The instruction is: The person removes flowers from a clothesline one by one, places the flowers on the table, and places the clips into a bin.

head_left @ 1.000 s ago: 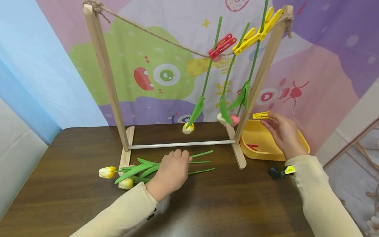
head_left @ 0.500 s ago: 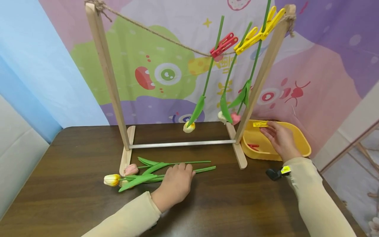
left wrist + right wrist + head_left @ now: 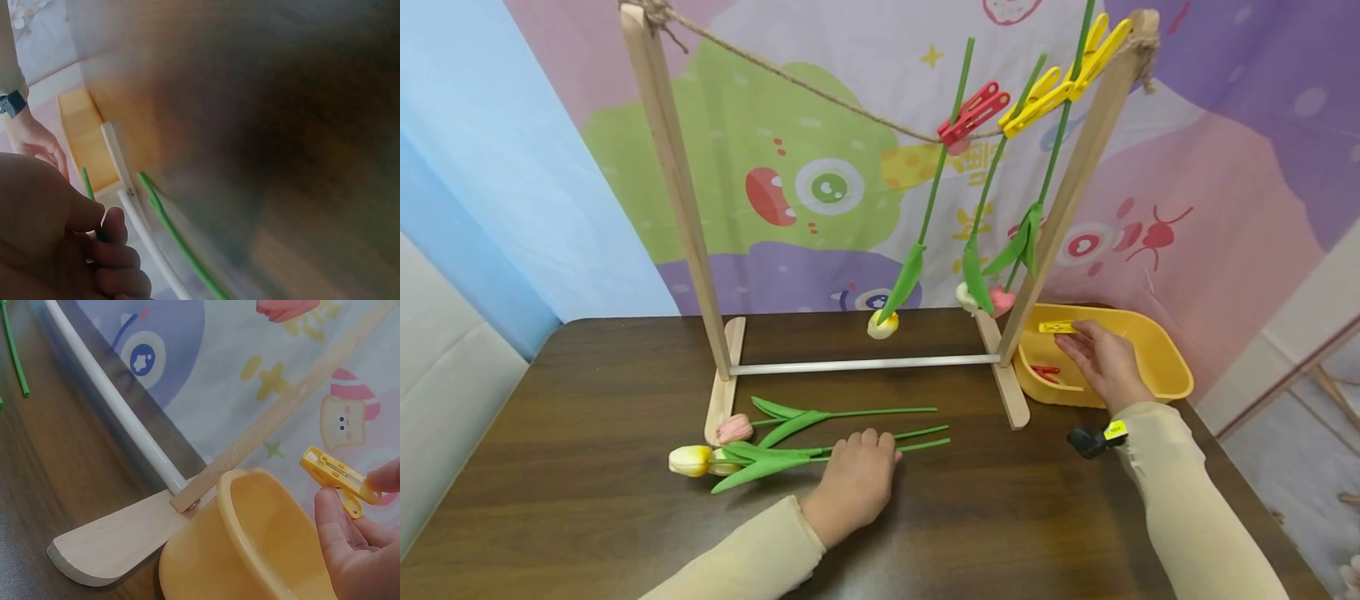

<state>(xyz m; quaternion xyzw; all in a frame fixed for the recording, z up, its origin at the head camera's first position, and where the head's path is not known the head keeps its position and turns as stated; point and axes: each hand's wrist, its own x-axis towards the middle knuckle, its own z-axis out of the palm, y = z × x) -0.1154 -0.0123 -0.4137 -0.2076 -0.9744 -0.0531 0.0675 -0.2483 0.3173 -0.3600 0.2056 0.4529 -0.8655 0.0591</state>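
My left hand (image 3: 859, 482) pinches the stem of a white-and-yellow artificial tulip (image 3: 688, 460) low over the table; its green stem (image 3: 87, 179) shows between thumb and fingers in the left wrist view. A second pale tulip (image 3: 724, 463) lies partly behind the first bloom. The pink tulip (image 3: 734, 428) lies apart, just behind them, its stem pointing right. My right hand (image 3: 1105, 358) holds a yellow clothespin (image 3: 340, 478) by its handle end between thumb and fingers, over the yellow basin (image 3: 1150, 350). A red clothespin (image 3: 1045, 373) lies inside the basin.
A wooden frame (image 3: 679, 183) stands at the back with a sagging rope (image 3: 797, 81). Three tulips hang upside down toward its right, under a red clothespin (image 3: 973, 112) and yellow clothespins (image 3: 1037, 104). A white rod (image 3: 865, 365) joins the frame's feet.
The pink tulip has come into view, separate from the others. My left hand has shifted slightly right and nearer with the stem. My right hand has lowered the yellow clothespin over the basin.
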